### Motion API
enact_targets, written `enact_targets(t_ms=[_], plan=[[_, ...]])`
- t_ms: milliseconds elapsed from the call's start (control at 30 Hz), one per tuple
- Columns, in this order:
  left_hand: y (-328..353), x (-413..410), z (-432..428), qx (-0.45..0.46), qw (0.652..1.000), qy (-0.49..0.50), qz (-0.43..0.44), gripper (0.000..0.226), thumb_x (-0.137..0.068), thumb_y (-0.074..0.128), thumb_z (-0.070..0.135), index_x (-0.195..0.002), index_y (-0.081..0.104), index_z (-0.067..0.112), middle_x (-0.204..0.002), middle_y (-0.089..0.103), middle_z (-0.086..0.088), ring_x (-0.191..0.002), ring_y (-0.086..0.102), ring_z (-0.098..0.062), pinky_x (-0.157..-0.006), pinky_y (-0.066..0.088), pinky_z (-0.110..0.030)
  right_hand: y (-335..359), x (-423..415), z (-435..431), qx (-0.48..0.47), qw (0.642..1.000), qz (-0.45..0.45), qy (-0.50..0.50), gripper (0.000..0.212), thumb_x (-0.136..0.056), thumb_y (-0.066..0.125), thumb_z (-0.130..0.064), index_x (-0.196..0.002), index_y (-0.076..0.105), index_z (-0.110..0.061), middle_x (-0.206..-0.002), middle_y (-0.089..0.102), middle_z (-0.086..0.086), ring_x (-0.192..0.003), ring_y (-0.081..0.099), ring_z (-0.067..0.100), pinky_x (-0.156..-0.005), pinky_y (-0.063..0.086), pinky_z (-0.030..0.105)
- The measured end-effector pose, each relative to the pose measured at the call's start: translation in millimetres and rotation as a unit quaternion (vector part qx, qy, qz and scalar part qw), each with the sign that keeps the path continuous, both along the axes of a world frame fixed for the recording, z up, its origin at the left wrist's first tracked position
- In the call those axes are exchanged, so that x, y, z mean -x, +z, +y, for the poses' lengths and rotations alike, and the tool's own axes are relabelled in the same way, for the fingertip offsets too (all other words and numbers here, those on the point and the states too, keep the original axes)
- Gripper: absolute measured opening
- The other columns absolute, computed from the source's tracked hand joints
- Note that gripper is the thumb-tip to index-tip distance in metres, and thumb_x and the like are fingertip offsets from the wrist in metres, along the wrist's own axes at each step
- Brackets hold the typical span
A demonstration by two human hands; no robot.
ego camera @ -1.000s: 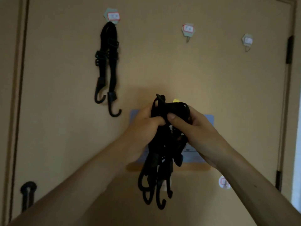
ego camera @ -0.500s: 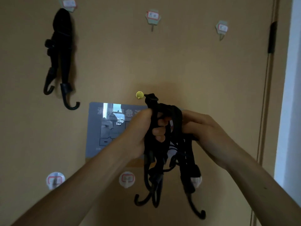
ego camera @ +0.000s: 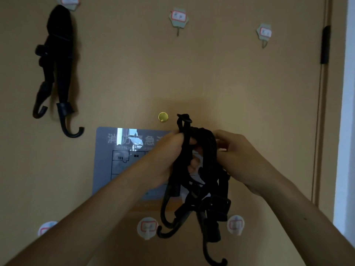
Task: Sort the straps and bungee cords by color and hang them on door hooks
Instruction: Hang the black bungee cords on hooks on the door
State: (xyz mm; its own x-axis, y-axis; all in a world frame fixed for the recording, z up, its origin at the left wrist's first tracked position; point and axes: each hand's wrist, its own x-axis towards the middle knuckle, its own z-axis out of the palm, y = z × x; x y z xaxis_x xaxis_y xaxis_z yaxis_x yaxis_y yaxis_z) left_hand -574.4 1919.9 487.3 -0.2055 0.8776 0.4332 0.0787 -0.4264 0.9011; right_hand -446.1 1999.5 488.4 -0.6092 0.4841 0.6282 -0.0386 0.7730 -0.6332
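Your left fingers (ego camera: 193, 163) are curled tight round the upper part of a bundle of black cords (ego camera: 199, 189). Strands run between them, so your left hand (ego camera: 165, 160) grips the bundle from nine o'clock. Your right fingers (ego camera: 223, 136) are bent and pressed together at the bundle's three o'clock side, and your right hand (ego camera: 240, 156) pinches the outer strands there. A small loop of cord sticks up at twelve o'clock, just above your left thumb. Below both hands the bundle hangs loose toward six o'clock, and its curved end hooks (ego camera: 167, 232) fan out at the bottom. It hangs in front of the door (ego camera: 240, 83); whether it touches the door cannot be told.

Just beside the loop, at eleven o'clock, sits a small brass disc (ego camera: 163, 117). A blue sign (ego camera: 123, 160) is stuck to the door behind your left hand and wrist.

Well apart at ten o'clock, a second set of black cords (ego camera: 57, 64) hangs from the top-left hook (ego camera: 67, 0). The middle hook (ego camera: 179, 19) is at twelve o'clock and the right hook (ego camera: 264, 33) at one o'clock, each under a small tag. Lower down, one round hook (ego camera: 147, 227) shows at seven o'clock and another (ego camera: 235, 224) at five o'clock, either side of the dangling ends. A dark hinge (ego camera: 325, 45) sits on the door's edge at two o'clock.
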Motion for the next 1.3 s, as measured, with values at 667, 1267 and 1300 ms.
enact_targets(t_ms=[667, 1267, 1300], plan=[[-3.8, 76.7, -2.9, -0.077, 0.993, 0.01, -0.086, 0.033, -0.094, 0.042, 0.009, -0.07, 0.063, 0.016, -0.064, 0.066, 0.001, -0.057, 0.064, -0.011, -0.05, 0.051, -0.021, 4.8, 34.6, 11.1, 0.138, 0.971, 0.196, 0.011, 0.01, -0.095, 0.051, -0.01, -0.086, 0.054, -0.009, -0.047, 0.042, -0.01, -0.038, 0.035, 0.009, -0.047, 0.034, 0.031], [7.5, 73.9, -19.8, -0.04, 0.996, 0.014, -0.081, 0.017, -0.06, 0.053, 0.024, -0.046, 0.061, 0.022, -0.052, 0.048, 0.005, -0.052, 0.038, -0.011, -0.05, 0.032, -0.021, 18.8, 14.5, 40.4, 0.056, 0.968, 0.21, -0.125, 0.027, -0.093, 0.052, -0.021, -0.092, 0.058, 0.006, -0.046, 0.044, 0.003, -0.031, 0.031, 0.008, -0.035, 0.022, 0.017], [7.7, 76.7, -19.0, -0.038, 0.994, 0.004, -0.1, 0.02, -0.064, 0.05, 0.021, -0.045, 0.059, 0.02, -0.051, 0.048, 0.005, -0.048, 0.042, -0.01, -0.048, 0.035, -0.019, 17.8, 12.4, 43.5, 0.033, 0.97, 0.198, -0.14, 0.027, -0.092, 0.053, -0.021, -0.089, 0.058, 0.005, -0.043, 0.043, -0.002, -0.031, 0.032, 0.006, -0.037, 0.024, 0.018]])
